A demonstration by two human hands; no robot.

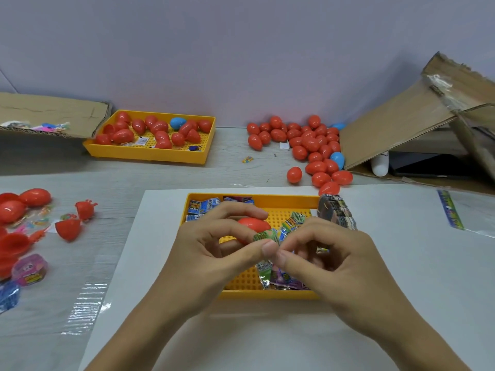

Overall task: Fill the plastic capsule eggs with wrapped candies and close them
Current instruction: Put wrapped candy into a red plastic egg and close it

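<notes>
Over the near tray (pixel 270 293): my left hand (pixel 209 253) grips a red egg (pixel 253 224), my right hand (pixel 329 258) pinches a green candy (pixel 267 235) at its mouth. Egg's long axis lies roughly left-right, opening toward the right, I judge; fingers hide the rim. Not closed yet. Far tray (pixel 150 153) holds closed eggs. Egg pile (pixel 310 148) far right, filled or not I cannot tell. More candies (pixel 281 279) wait in the near tray.

Grey table (pixel 174 178), yellow trays (pixel 150 153), red eggs (pixel 308 145)
</notes>
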